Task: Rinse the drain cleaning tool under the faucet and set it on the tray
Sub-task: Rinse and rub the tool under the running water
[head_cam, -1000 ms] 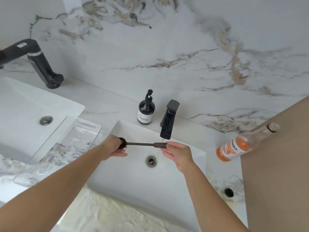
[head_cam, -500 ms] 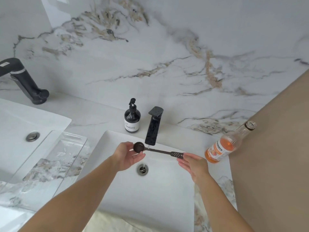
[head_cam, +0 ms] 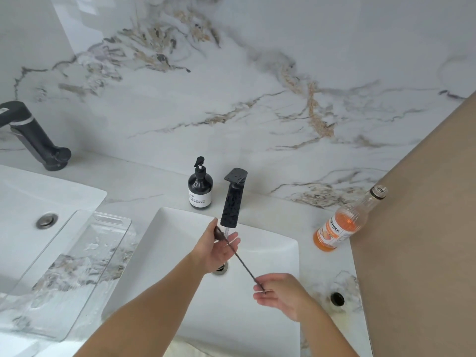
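Note:
The drain cleaning tool point(head_cam: 242, 261) is a thin dark rod with a round knob at one end. It slants over the white sink basin point(head_cam: 270, 251). My left hand point(head_cam: 219, 247) grips the knob end right under the spout of the black faucet point(head_cam: 231, 202), where a thin stream of water falls. My right hand point(head_cam: 279, 292) pinches the rod's far tip lower right over the basin. The clear tray point(head_cam: 103, 233) lies on the counter left of the sink, with water drops on it.
A black soap dispenser point(head_cam: 200, 185) stands beside the faucet. An orange drink bottle point(head_cam: 337, 228) stands at the sink's right, near a tan wall. A small black cap point(head_cam: 337, 298) lies on the counter. A second sink and black faucet point(head_cam: 33, 137) are at the far left.
The tool has swung from lying across the basin to slanting toward me. My left hand rose with the knob under the spout; my right hand dropped lower with the tip.

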`<control>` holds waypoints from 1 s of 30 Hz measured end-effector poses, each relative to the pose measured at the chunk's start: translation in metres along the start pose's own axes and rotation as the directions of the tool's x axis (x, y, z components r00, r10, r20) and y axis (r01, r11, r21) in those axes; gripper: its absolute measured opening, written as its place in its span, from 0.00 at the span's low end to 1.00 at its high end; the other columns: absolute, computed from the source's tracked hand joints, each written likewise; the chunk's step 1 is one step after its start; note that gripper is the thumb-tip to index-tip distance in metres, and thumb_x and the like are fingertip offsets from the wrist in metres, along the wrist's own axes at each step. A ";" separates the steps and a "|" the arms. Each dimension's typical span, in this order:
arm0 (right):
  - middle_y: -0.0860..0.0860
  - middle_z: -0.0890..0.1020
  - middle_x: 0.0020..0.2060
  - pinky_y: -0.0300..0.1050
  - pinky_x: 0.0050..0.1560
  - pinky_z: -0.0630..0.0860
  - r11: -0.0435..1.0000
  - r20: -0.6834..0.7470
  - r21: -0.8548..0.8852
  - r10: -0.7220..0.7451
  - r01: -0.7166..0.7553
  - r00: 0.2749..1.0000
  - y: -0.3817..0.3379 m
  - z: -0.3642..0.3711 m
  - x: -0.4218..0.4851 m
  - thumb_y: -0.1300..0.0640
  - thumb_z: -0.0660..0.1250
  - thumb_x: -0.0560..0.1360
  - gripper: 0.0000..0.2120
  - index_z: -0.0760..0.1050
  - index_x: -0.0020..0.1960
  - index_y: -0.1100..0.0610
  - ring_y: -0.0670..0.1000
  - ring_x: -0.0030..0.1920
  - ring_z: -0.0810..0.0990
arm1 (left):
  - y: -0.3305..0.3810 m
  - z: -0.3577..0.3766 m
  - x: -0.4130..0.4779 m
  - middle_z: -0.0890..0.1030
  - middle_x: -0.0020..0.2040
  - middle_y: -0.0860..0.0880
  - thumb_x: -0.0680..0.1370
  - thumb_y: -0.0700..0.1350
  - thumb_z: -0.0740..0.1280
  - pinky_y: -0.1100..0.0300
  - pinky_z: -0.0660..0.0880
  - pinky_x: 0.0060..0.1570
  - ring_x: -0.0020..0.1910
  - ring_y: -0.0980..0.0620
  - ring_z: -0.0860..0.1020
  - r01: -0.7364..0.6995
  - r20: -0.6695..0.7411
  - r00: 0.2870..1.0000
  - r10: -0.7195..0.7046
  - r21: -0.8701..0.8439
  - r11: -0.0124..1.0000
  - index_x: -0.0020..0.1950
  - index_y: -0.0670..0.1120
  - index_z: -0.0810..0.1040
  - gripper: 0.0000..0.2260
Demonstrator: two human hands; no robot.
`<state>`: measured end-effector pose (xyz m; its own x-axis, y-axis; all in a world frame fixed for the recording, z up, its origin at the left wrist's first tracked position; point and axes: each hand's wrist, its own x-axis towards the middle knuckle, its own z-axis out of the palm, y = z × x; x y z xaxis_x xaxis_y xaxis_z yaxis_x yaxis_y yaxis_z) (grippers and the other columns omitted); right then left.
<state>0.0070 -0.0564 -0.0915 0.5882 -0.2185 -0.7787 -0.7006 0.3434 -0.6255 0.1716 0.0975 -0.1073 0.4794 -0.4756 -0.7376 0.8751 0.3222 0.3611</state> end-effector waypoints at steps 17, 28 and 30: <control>0.53 0.75 0.33 0.41 0.30 0.65 0.994 0.072 -0.102 -0.021 0.028 0.997 0.008 0.022 -0.015 0.57 0.62 0.81 0.13 0.82 0.47 0.62 0.50 0.28 0.69 | -0.009 0.021 0.006 0.68 0.29 0.46 0.77 0.40 0.68 0.63 0.72 0.22 0.26 0.51 0.67 -0.035 -0.089 0.996 0.022 -0.155 0.987 0.38 0.41 0.70 0.10; 0.50 0.73 0.29 0.40 0.27 0.59 0.991 0.147 -0.133 0.018 0.002 0.989 0.007 0.030 -0.019 0.55 0.55 0.83 0.15 0.76 0.45 0.60 0.49 0.26 0.63 | 0.000 0.003 0.011 0.68 0.31 0.46 0.73 0.44 0.71 0.61 0.73 0.25 0.29 0.51 0.67 0.059 -0.034 0.997 -0.065 -0.149 0.987 0.36 0.43 0.70 0.12; 0.51 0.73 0.28 0.40 0.27 0.59 0.993 0.151 -0.115 0.010 0.008 0.989 0.006 0.033 -0.020 0.55 0.55 0.83 0.15 0.76 0.44 0.60 0.49 0.26 0.63 | 0.001 0.002 0.011 0.68 0.32 0.46 0.73 0.43 0.71 0.60 0.73 0.26 0.28 0.49 0.67 0.046 -0.050 0.997 -0.053 -0.133 0.990 0.36 0.43 0.69 0.12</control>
<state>0.0043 -0.0196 -0.0779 0.6353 -0.0748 -0.7686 -0.7381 0.2340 -0.6329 0.1781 0.0908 -0.1136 0.4287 -0.4503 -0.7832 0.8796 0.4058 0.2482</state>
